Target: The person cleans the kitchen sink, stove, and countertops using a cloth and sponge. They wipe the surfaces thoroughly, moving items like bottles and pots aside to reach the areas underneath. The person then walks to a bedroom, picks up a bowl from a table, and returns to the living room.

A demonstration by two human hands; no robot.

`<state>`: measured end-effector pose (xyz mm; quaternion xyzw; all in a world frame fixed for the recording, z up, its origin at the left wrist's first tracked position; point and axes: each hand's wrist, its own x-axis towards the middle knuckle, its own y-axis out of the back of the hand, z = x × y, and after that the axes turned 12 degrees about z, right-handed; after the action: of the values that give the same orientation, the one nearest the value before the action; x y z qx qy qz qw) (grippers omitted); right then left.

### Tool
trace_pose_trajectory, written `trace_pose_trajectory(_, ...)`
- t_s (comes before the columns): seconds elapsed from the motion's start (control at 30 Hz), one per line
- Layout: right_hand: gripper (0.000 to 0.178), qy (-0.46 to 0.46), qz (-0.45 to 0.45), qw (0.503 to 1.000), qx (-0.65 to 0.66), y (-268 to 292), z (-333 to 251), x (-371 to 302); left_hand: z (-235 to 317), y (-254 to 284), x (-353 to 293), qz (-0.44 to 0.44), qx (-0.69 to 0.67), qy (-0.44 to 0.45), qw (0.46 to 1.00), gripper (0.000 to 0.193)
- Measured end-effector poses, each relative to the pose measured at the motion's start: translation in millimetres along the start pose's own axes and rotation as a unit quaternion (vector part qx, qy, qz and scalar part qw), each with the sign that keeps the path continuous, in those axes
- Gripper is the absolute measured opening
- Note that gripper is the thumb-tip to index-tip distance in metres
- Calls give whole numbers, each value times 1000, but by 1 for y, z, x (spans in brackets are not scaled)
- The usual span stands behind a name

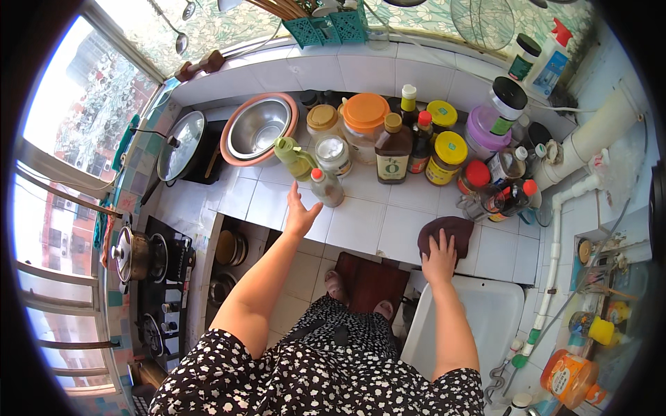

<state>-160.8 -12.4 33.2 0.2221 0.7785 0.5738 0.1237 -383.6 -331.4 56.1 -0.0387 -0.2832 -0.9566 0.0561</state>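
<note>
My left hand (pixel 302 213) reaches over the tiled counter with fingers apart and nothing in it. Its fingertips are close to a small clear bottle with a red cap (pixel 328 191) and a green bottle (pixel 296 163); whether they touch either, I cannot tell. Just behind these stands a glass jar of white contents (pixel 334 157). My right hand (pixel 440 261) lies flat, fingers stretched, on a dark brown cloth (pixel 444 231). That cloth is spread on the counter near its front edge, just beyond the white sink (pixel 485 305).
Along the back stand several jars and bottles, among them an orange-lidded jar (pixel 365 114) and a dark bottle (pixel 393 149). A steel bowl (pixel 259 126) sits in an orange basin to the left. The gas stove (pixel 166 277) with a pot (pixel 132 253) is farther left. White pipes (pixel 548 277) run along the right.
</note>
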Motion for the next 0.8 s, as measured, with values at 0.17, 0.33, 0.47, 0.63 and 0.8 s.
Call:
trace_pose_trajectory(0.17,55,146,-33,988,28,-25,-75,12,23,-12,18,-24,-47,-80,995,98)
trace_pose_trajectory(0.33,59,178,-85,979,43,-48,-170,50,43,1,31,-108,-8,-103,989,88)
trace_pose_trajectory(0.47,67,122,-115,986,12,-59,-216,88,58,22,42,-133,54,-130,981,73)
trace_pose_trajectory(0.63,73,78,-141,987,13,-63,-225,111,49,33,53,-131,48,-146,979,68)
trace_pose_trajectory(0.8,80,35,-150,988,1,-70,-235,130,41,48,51,-147,41,-133,979,69)
